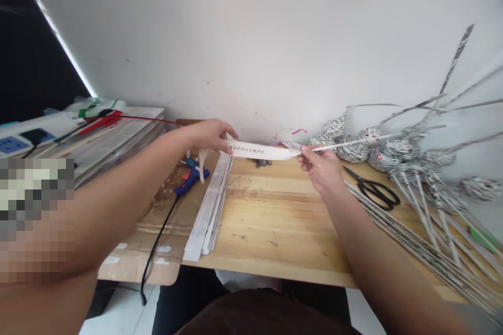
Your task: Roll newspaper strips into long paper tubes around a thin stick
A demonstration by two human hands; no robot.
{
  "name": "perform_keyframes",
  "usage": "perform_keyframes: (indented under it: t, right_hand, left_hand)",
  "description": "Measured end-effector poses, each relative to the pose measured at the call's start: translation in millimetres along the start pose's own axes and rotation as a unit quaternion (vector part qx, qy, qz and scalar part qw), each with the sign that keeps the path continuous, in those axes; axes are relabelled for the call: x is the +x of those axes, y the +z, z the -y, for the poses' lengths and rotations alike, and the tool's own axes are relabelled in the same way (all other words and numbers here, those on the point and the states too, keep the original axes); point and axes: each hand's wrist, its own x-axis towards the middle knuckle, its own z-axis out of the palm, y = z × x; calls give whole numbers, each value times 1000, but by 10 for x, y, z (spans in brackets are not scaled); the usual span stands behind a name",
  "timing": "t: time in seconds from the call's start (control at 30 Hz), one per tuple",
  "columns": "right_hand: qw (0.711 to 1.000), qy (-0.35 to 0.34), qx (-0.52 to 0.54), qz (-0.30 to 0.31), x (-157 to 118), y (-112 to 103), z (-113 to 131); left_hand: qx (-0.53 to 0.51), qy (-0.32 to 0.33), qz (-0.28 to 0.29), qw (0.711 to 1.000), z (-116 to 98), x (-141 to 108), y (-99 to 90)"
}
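Observation:
A white paper strip with printed characters stretches level between my two hands, above the table. My left hand has its fingers around the strip's left part, slightly blurred, and a loose tail hangs below it. With thumb and fingers, my right hand pinches the other end, where the flat paper narrows into a thin rolled paper stick pointing right. Flat paper strips lie stacked on the table below my left hand. Black-handled scissors rest to the right of my right hand.
A blue glue gun with a black cord lies on cardboard at left. Behind it are stacked papers and a power strip. Woven paper pieces with long sticks stand at right, beside rolled paper sticks. A wall rises behind.

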Motion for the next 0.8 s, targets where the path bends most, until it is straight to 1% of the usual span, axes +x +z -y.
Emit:
perform_keyframes:
  t: [0.07, 0.1, 0.13, 0.2, 0.23, 0.27, 0.3, 0.33, 0.37, 0.4, 0.47, 0.5, 0.53, 0.57, 0.6, 0.67, 0.73, 0.8]
  right_hand:
    - [999, 7, 25, -20, 1, 15, -23]
    - [999, 11, 34, -32, -1, 25, -44]
    - [998, 15, 41, -45, -6, 37, -71]
    - [996, 25, 51, -66, -26, 66, -139]
    - [995, 29, 55, -73, -39, 80, -179]
    - [995, 34, 57, -75, -54, 94, -221]
    - [995, 37, 59, -77, -68, 108, -266]
    - [994, 40, 59, -78, -83, 121, -310]
    - [995, 44, 55, -77, -98, 135, -354]
    - [995, 48, 50, -75, -113, 149, -397]
    - [996, 55, 37, -66, -147, 179, -471]
    - [996, 57, 29, -60, -166, 195, -503]
    - [997, 57, 21, -54, -186, 210, -529]
    - [997, 55, 11, -48, -206, 224, -549]
    - [998, 50, 2, -43, -226, 236, -564]
    - [999, 35, -12, -33, -255, 251, -578]
    - [999, 16, -23, -30, -269, 254, -575]
    - [999, -2, -35, -33, -268, 249, -560]
  left_hand:
    - [5, 13, -41, 999, -45, 165, -225]
    - [5, 26, -53, 998, -53, 240, -296]
    - [-16, 44, -71, 996, -50, 304, -338]
    - [-108, 91, -112, 984, -22, 379, -320]
    - [-161, 118, -133, 971, -1, 382, -258]
    - [-200, 151, -150, 956, 22, 358, -160]
    - [-216, 172, -164, 947, 46, 309, -27]
    - [-216, 176, -164, 946, 73, 237, 136]
    - [-210, 164, -159, 951, 105, 148, 324]
    - [-197, 139, -134, 961, 142, 51, 529]
    - [-179, 100, -61, 977, 234, -137, 951]
    - [-182, 38, 32, 982, 286, -211, 1148]
    - [-214, -9, 113, 970, 337, -266, 1324]
    - [-266, -39, 134, 954, 384, -298, 1472]
    - [-323, -59, 122, 937, 424, -309, 1590]
    - [-429, -67, 64, 899, 472, -281, 1731]
    - [-485, -64, 16, 872, 482, -221, 1768]
    - [-511, -62, -17, 857, 468, -154, 1735]
